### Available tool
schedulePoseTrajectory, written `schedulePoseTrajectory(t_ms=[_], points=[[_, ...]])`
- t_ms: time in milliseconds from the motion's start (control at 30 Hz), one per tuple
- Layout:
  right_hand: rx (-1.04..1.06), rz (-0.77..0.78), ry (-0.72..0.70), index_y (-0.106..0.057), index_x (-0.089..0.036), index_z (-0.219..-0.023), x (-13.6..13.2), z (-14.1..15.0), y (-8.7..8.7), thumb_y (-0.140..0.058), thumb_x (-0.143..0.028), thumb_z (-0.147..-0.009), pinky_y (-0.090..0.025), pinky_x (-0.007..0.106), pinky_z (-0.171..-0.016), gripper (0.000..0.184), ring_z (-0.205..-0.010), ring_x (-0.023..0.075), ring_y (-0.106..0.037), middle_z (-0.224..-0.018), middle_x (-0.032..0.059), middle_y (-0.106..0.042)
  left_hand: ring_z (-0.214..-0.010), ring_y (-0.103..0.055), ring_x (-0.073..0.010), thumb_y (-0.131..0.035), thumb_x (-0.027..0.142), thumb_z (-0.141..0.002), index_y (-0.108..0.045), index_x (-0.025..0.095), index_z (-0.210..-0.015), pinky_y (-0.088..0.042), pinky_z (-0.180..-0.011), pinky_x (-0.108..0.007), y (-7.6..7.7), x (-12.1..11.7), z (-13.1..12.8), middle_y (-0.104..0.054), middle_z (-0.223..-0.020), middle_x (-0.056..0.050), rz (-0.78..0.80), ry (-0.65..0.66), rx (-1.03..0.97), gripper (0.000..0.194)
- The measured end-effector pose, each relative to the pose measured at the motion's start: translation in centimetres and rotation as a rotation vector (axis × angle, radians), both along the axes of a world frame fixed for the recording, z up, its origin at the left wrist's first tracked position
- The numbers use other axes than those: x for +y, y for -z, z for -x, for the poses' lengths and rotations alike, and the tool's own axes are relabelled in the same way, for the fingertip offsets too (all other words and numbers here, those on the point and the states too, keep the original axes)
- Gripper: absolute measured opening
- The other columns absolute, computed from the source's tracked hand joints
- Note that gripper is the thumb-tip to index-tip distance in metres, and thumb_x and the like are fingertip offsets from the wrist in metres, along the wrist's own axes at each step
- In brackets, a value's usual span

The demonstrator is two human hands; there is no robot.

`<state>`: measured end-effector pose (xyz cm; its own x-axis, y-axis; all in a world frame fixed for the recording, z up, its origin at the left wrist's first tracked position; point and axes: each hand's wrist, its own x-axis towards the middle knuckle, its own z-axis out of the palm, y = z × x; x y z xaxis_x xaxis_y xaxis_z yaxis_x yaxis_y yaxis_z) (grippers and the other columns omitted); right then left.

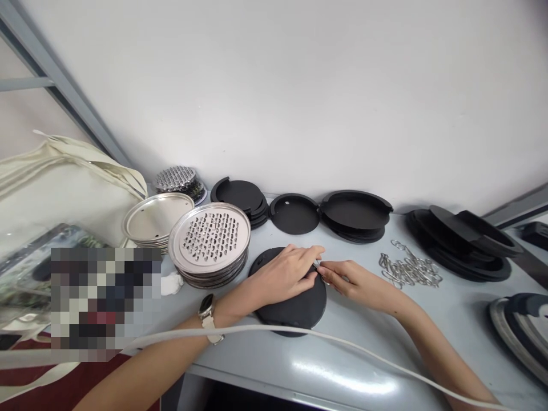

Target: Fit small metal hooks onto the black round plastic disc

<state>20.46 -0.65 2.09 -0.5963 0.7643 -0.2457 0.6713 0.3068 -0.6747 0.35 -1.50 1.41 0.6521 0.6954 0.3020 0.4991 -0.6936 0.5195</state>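
Two hands at a small metal piece (317, 265) over a black disc (295, 311) on the table (342, 354)
Nearest, a white cord (317, 335) crosses in front of both forearms and looks able to snag a sleeveless arm as it moves; beyond it, the left hand (285, 277) lies spread over the disc, though I cannot tell whether its fingertips also grip the metal piece, while the right hand (351, 281) pinches that piece near the disc's right edge; the piece is thin and likely smooth, so a loose pinch could let it slip, and uneven pressure could slide the disc; farther back, metal hooks (411, 270) lie tangled on the right, liable to come up in a clump, and the grater stack (212, 237) on the left could topple if an elbow knocked it
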Motion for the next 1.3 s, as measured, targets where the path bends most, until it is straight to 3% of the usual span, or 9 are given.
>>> schedulePoseTrajectory(t_ms=[533, 800, 1000, 1167, 1300], points=[[0.006, 0.059, -0.008, -0.042, -0.019, -0.069, 0.22, -0.29, 0.15, -0.027, -0.048, -0.096, -0.027, 0.025, -0.052, 0.042, -0.053, 0.0106, -0.035, -0.058, -0.0039, -0.038, -0.110, -0.052, -0.0211, -0.049, 0.014, -0.087, -0.035, 0.021, -0.127, -0.042, -0.094, -0.035, 0.31, 0.14, 0.10, -0.058, -0.112, -0.006, 0.081, 0.018, -0.047, 0.043], [0.028, 0.073, 0.013, -0.044, -0.019, -0.069, 0.16, -0.40, 0.49, -0.026, -0.050, -0.095, -0.027, 0.025, -0.052, 0.044, -0.053, 0.0104, -0.033, -0.058, -0.0042, -0.037, -0.112, -0.050, -0.0212, -0.048, 0.015, -0.088, -0.036, 0.020, -0.125, -0.042, -0.095, -0.035, 0.23, 0.12, 0.12, -0.055, -0.116, -0.008, 0.042, 0.018, -0.024, 0.039], [0.070, 0.043, 0.003, -0.042, -0.018, -0.066, 0.35, -0.16, 0.44, -0.028, -0.047, -0.095, -0.025, 0.024, -0.050, 0.043, -0.052, 0.0095, -0.028, -0.058, -0.0049, -0.032, -0.112, -0.051, -0.0213, -0.048, 0.014, -0.088, -0.035, 0.020, -0.127, -0.043, -0.095, -0.036, 0.19, 0.08, 0.11, -0.056, -0.115, -0.008, 0.035, 0.022, -0.018, 0.041], [0.089, -0.008, 0.009, -0.047, -0.018, -0.071, 0.44, -0.15, 0.46, -0.030, -0.044, -0.095, -0.030, 0.024, -0.053, 0.039, -0.055, 0.0102, -0.034, -0.062, -0.0029, -0.042, -0.113, -0.051, -0.0210, -0.048, 0.012, -0.087, -0.034, 0.020, -0.127, -0.042, -0.095, -0.036, 0.09, 0.15, 0.14, -0.056, -0.115, -0.007, 0.047, 0.041, -0.035, 0.044], [0.100, -0.052, -0.002, -0.050, -0.018, -0.078, 0.49, -0.18, 0.58, -0.031, -0.041, -0.095, -0.030, 0.023, -0.053, 0.034, -0.055, 0.0104, -0.035, -0.063, -0.0034, -0.041, -0.111, -0.052, -0.0220, -0.048, 0.013, -0.086, -0.035, 0.020, -0.126, -0.043, -0.094, -0.036, 0.05, 0.21, 0.10, -0.057, -0.115, -0.008, 0.018, 0.031, -0.023, 0.042]])
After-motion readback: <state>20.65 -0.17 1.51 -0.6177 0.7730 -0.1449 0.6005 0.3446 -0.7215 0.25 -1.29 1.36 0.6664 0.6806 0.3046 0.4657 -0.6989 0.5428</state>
